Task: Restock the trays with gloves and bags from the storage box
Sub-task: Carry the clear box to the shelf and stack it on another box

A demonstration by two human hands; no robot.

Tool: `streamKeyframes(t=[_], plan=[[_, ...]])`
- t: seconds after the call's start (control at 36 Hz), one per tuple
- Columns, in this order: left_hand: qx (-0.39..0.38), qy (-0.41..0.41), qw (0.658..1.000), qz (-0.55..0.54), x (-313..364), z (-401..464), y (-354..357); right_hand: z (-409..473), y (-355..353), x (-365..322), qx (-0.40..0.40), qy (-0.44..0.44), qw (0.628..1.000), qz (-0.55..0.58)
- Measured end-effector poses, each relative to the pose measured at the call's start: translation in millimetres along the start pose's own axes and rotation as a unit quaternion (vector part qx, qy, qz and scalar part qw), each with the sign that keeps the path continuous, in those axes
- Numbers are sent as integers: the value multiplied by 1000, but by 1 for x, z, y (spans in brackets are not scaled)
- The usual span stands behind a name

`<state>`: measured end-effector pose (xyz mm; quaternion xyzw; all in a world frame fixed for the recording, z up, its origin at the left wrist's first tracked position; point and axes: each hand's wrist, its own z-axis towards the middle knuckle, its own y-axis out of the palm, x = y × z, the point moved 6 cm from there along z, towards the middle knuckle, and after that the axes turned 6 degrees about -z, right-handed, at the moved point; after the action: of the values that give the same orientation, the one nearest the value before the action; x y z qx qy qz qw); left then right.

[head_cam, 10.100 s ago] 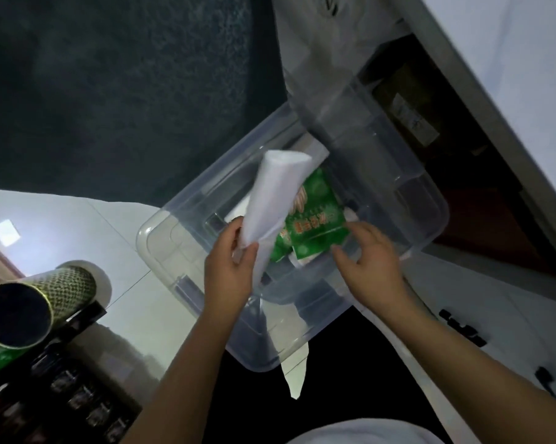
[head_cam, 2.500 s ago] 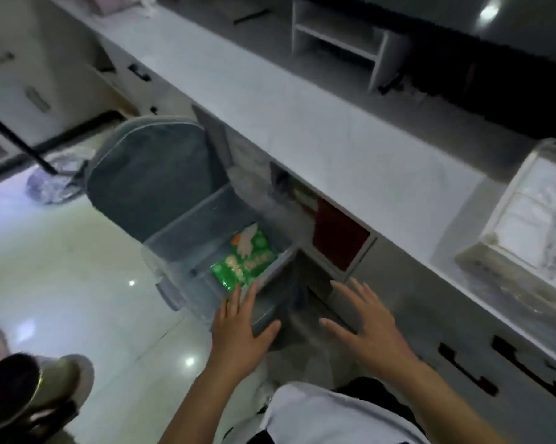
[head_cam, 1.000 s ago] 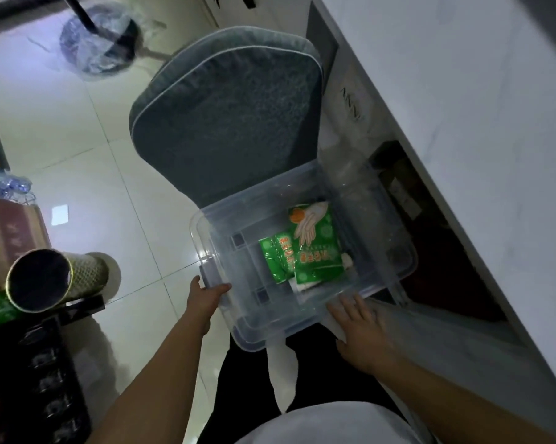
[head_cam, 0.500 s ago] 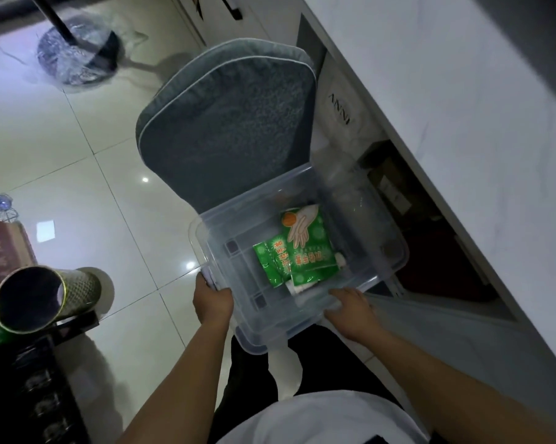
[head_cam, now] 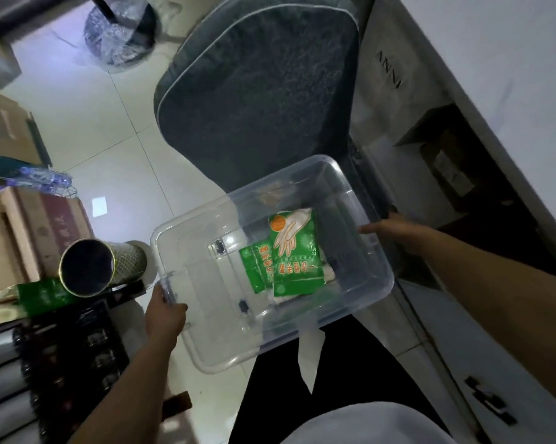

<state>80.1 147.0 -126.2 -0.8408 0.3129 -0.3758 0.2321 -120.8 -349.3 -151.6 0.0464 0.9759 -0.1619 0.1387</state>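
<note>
Head view: we have the box (head_cam: pixel 360 219) held up off the floor, tilted a bit, in front of the chair (head_cam: pixel 257 91) and beside the table (head_cam: pixel 510 75). Left hand (head_cam: pixel 164 315) grips the near-left rim, fingers curled round the edge. Right hand (head_cam: pixel 395 230) is on the far-right rim; it looks like a grip too, but the fingertips are hidden behind the plastic wall, so we call it likely, not sure.

Contents: green glove packs (head_cam: pixel 289 254) lie flat on the box bottom, right of centre, with something white under them, too hidden to name. No trays in sight, so we judge we're mid-carry or repositioning the box, not yet restocking.

To do this step well:
- Keep the hands on opposite rims as they are; a diagonal hold balances the box.
- Level it out. The packs sit loose and will probably slide toward the low side if we tip further.
- Thin clear plastic likely flexes, so grip the rim lip, not the wall.
- Watch the left side: a metal tube (head_cam: pixel 91 267) and cartons (head_cam: pixel 30 229) sit just beside the left hand, an easy bump.
- Chair back is close behind the box; swing clear of it before turning toward the table.
- Set the box down on something flat before pulling packs out; one-handed picking from a held box looks like the way to drop it.
</note>
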Motion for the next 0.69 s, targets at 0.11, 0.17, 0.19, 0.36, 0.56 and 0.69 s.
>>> streamKeyframes(t=[0.11,0.17,0.19,0.36,0.56,0.69], plan=[[10,-12,1000,-23,-1,8,3,6,15,-16,-111,-2,989,95],[15,-17,999,-32,-1,12,5,11,14,-21,-86,-14,989,116],[17,-19,999,-33,0,13,5,13,14,-22,-72,-18,990,119],[7,-14,1000,-23,12,9,1,5,1,-18,83,-53,991,86],[-59,59,996,8,64,4,-3,-68,6,18,161,-28,978,127],[-163,137,976,51,113,4,-1,-145,26,71,213,12,922,324]])
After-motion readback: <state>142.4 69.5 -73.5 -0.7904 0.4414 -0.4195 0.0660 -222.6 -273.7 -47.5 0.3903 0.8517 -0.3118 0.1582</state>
